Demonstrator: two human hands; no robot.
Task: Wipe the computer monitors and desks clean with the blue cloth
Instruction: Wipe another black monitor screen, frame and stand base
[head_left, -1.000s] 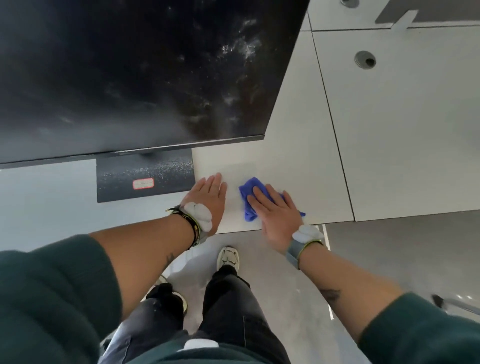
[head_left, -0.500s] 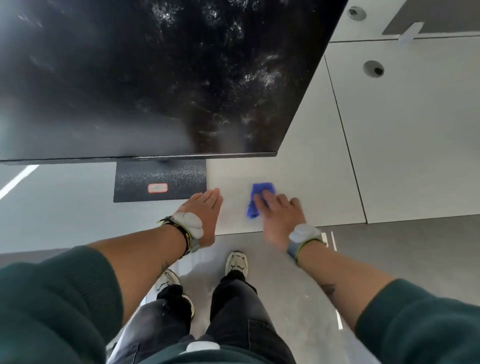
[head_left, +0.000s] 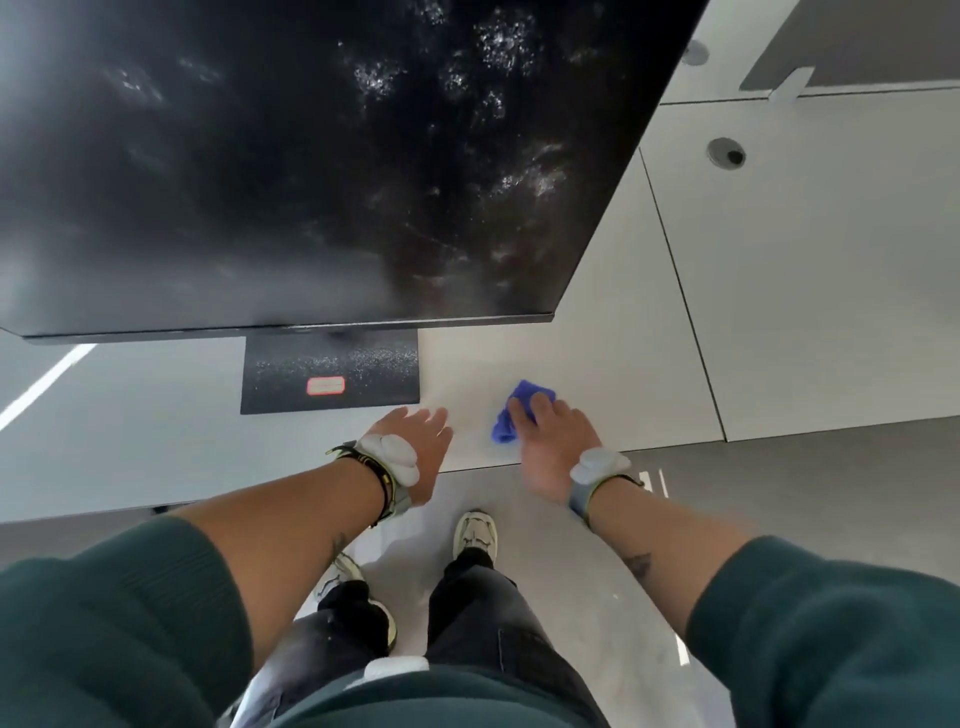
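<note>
Wiping the near edge of the desk (head_left: 597, 364), viewed from above. The right hand (head_left: 553, 441) presses the blue cloth (head_left: 508, 423) onto the white surface, just right of the monitor base (head_left: 332, 371). The bunched cloth lies under the fingers (head_left: 545, 408) and juts out on their left and far sides, while the palm sits nearer the desk edge. These fingers are extended and close together, pressing rather than pinching. The left hand (head_left: 421, 441) rests palm-down on the desk just near of the base, fingers straight and together, holding nothing. Progress is judged early to middling. The monitor (head_left: 311, 156) screen carries pale smears and speckles, and the base is dusted with specks. The neighbouring desk (head_left: 831, 312) to the right gives no sign either way of wiping. Screen, base and most of the desk area probably remain.
</note>
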